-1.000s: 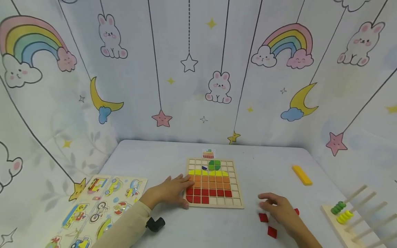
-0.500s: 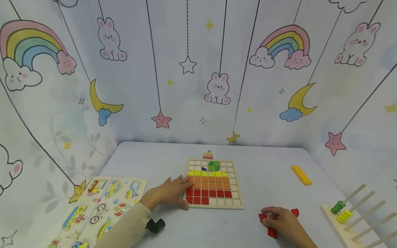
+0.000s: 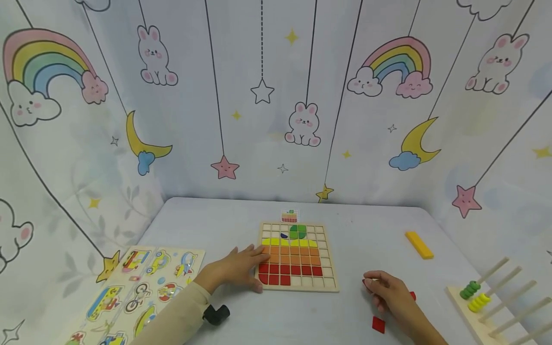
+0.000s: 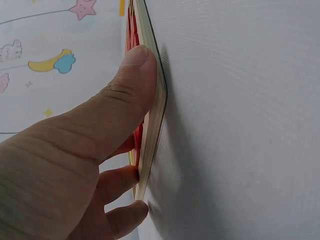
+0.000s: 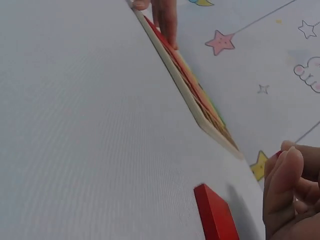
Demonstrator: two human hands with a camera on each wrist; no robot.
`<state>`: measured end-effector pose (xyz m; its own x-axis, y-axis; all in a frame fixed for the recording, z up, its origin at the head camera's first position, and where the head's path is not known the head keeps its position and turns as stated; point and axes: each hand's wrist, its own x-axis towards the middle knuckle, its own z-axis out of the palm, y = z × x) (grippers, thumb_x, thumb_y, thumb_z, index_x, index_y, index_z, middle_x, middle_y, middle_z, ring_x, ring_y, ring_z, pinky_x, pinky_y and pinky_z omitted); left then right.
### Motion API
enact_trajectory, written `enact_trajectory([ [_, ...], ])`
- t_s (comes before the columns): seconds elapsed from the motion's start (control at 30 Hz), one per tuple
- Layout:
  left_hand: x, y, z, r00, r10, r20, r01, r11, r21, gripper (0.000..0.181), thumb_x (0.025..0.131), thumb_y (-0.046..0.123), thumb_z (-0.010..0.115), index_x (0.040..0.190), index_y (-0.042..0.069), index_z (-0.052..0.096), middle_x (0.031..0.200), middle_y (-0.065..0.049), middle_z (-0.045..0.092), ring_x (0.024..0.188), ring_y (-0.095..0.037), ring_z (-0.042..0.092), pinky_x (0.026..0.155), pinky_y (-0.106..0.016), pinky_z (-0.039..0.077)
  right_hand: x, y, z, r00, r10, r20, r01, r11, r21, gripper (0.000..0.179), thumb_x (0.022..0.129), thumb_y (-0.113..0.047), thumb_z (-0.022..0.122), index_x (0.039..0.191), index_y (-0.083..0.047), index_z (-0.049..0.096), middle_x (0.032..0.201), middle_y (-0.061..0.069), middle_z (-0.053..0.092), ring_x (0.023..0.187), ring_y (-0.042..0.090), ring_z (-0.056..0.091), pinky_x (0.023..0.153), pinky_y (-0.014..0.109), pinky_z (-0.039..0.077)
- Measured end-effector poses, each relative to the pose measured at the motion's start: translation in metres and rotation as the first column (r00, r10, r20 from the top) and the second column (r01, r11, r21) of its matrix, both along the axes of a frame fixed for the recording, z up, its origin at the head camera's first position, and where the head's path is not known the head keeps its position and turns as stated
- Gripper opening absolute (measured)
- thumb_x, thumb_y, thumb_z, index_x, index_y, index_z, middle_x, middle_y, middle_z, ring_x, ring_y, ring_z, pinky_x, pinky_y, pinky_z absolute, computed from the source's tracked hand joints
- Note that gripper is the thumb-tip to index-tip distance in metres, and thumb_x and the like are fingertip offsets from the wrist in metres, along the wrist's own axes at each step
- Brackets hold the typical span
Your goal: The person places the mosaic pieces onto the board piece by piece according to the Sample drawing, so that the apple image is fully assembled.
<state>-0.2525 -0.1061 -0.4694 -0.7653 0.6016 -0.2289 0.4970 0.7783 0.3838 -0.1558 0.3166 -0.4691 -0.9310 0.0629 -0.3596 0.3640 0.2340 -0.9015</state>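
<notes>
A wooden grid board [image 3: 330, 271] lies mid-table, its cells partly filled with red, orange, yellow and green tiles and a small dark blue piece. My left hand [image 3: 237, 267] rests along its left edge, fingers extended over the top and the thumb [image 4: 131, 82] against the side. To the right of the board, my right hand [image 3: 390, 294] pinches a small red tile [image 3: 364, 282] between thumb and index finger, mostly covered by them. Below that hand lies another red tile [image 3: 378, 324], and a further red piece [image 3: 412, 295] shows partly behind it.
A small picture card [image 3: 290, 215] lies behind the board. At left is a vehicle puzzle board [image 3: 161, 278], near a black object [image 3: 216, 314]. On the right are a yellow-orange bar [image 3: 419, 245] and a wooden peg stand [image 3: 467, 314] with green and yellow beads.
My right hand came down onto the red tiles, pinched one, and has lifted slightly away with it. The left hand stays on the board.
</notes>
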Motion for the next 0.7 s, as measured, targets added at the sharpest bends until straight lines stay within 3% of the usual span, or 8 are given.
enact_trajectory([
  [0.1,0.000,0.000,0.000,1.000,-0.002,-0.002,0.002,1.000,-0.003,0.088,0.079,0.061,0.079,0.154,0.029,0.046,0.167,0.000,0.031,0.155,-0.033,0.023,0.120,-0.069,0.017,-0.007,-0.011,0.000,0.996,-0.086,0.007,0.086,0.994,-0.070,0.056,0.096,-0.031,0.073,0.141,-0.003,0.054,0.100,0.007,0.070,0.073,0.015,0.057,0.063,0.022,0.053],
  [0.17,0.000,-0.001,0.001,1.000,-0.002,0.000,0.002,1.000,-0.002,0.088,0.079,0.061,0.079,0.155,0.028,0.046,0.167,0.000,0.030,0.155,-0.033,0.022,0.120,-0.069,0.017,-0.012,-0.020,0.001,0.996,-0.090,0.010,0.090,0.989,-0.120,0.059,0.096,-0.030,0.073,0.145,-0.005,0.052,0.105,0.008,0.072,0.075,0.014,0.058,0.066,0.021,0.055],
  [0.27,0.001,-0.001,0.003,1.000,0.000,0.003,0.000,1.000,0.001,0.088,0.080,0.060,0.079,0.155,0.027,0.046,0.168,-0.001,0.029,0.155,-0.033,0.022,0.120,-0.069,0.016,-0.020,-0.037,0.002,0.999,-0.032,-0.012,0.029,0.981,-0.192,0.061,0.097,-0.026,0.071,0.149,-0.004,0.048,0.109,0.008,0.073,0.075,0.013,0.058,0.066,0.020,0.053],
  [0.4,0.001,-0.001,0.004,1.000,0.000,0.007,0.000,1.000,0.007,0.088,0.080,0.059,0.079,0.155,0.026,0.046,0.168,-0.001,0.029,0.155,-0.034,0.022,0.119,-0.069,0.016,-0.029,-0.066,0.000,0.996,0.058,-0.062,-0.072,0.967,-0.244,0.060,0.096,-0.019,0.072,0.146,-0.001,0.046,0.103,0.009,0.072,0.071,0.012,0.058,0.061,0.020,0.050],
  [0.53,0.001,-0.001,0.003,1.000,-0.009,0.012,0.008,1.000,0.018,0.088,0.081,0.058,0.079,0.155,0.025,0.046,0.168,-0.002,0.029,0.155,-0.034,0.021,0.119,-0.070,0.015,-0.034,-0.095,-0.008,0.985,0.134,-0.106,-0.151,0.973,-0.176,0.052,0.093,-0.012,0.074,0.136,0.003,0.050,0.089,0.007,0.070,0.066,0.014,0.059,0.058,0.023,0.052],
  [0.63,0.001,-0.001,0.002,1.000,-0.010,0.012,0.010,1.000,0.018,0.088,0.081,0.059,0.079,0.155,0.025,0.046,0.168,-0.002,0.028,0.156,-0.034,0.021,0.119,-0.070,0.015,-0.035,-0.114,-0.014,0.971,0.197,-0.136,-0.202,0.979,-0.029,0.044,0.090,-0.015,0.077,0.128,0.001,0.059,0.081,0.005,0.066,0.059,0.015,0.059,0.053,0.025,0.052],
  [0.7,0.001,-0.001,0.002,1.000,-0.008,0.007,0.007,1.000,0.014,0.088,0.081,0.059,0.079,0.155,0.026,0.046,0.168,-0.002,0.029,0.155,-0.034,0.022,0.119,-0.070,0.016,-0.035,-0.126,-0.016,0.952,0.251,-0.172,-0.234,0.966,0.114,0.040,0.089,-0.017,0.079,0.122,-0.001,0.064,0.076,0.003,0.062,0.054,0.014,0.056,0.049,0.024,0.048],
])
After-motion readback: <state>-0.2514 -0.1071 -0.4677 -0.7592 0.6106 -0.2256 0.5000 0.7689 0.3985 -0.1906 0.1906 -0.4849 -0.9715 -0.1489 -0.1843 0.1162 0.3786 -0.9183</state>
